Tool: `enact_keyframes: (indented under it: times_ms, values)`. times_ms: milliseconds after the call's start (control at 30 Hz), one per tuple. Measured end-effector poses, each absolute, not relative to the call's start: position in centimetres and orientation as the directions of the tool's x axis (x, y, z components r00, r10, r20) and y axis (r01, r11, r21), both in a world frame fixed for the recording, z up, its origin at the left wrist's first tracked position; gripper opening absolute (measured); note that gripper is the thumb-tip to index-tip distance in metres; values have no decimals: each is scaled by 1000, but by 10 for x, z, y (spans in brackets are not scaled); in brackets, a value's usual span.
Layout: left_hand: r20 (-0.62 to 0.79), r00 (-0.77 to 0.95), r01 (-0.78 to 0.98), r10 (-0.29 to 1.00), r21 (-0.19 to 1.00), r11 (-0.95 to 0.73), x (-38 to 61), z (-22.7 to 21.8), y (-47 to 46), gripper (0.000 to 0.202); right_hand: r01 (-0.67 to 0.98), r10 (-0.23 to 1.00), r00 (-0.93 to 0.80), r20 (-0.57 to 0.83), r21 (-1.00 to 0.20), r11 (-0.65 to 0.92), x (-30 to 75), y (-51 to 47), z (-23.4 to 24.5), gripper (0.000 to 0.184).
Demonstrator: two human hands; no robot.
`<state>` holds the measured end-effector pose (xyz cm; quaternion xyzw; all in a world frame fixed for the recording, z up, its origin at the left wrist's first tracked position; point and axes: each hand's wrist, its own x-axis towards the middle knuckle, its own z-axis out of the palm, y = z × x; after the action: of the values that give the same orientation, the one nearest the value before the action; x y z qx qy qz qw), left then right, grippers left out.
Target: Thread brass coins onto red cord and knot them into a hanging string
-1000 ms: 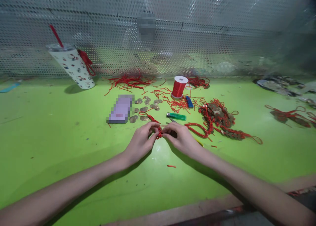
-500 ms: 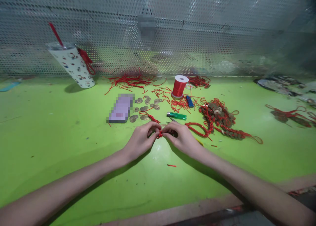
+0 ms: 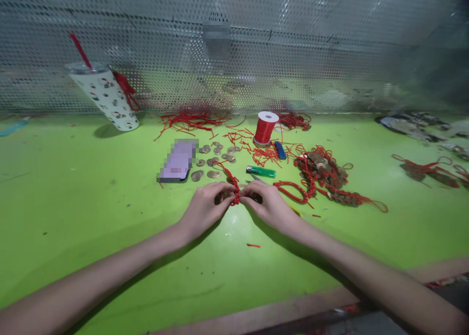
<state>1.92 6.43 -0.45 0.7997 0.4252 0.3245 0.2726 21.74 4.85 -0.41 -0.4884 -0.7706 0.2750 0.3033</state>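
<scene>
A knotted red cord [image 3: 234,182] runs up from between my fingertips, its thin loop pointing away from me. My left hand [image 3: 209,204] pinches its near end from the left. From the right, my right hand [image 3: 266,202] pinches the same end, thumb and forefinger pressed together. The small knots right at the fingertips are partly covered. Just beyond the hands lie several loose round coins [image 3: 213,174] and a green lighter [image 3: 261,171]. Scissors [image 3: 295,210] with a yellow handle lie mostly under my right hand.
A spool of red cord [image 3: 265,130] stands at the back among red scraps, near a blue lighter [image 3: 280,150]. Strung coins with red cord [image 3: 322,171] are heaped at right. Left are a phone [image 3: 179,160] and a tall tumbler [image 3: 106,98]. Perforated metal mesh [image 3: 164,56] closes the back.
The knotted cord's far part has swung slightly and now shows more of its length above my left fingers. Both hands keep their pinch in nearly the same spot. The view has shifted slightly.
</scene>
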Motion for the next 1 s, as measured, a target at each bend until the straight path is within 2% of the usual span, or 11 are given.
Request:
enact_keyframes:
  times_ms: [267,467,700,1000]
  values:
    - [263,421,463,868,761,-455,19,-8,65,18,583,922,-329,202,-725,367,217,47,-4,10]
    - [264,417,531,870,706,-469,20,-9,65,15,587,924,-330,195,-723,363,216,48,-4,9]
    - [321,478,505,818,661,-554,20,-10,65,15,588,924,-324,203,-722,365,216,48,-5,9]
    - [309,455,472,835,712,-520,18,-9,62,18,589,923,-324,208,-719,369,216,48,-6,11]
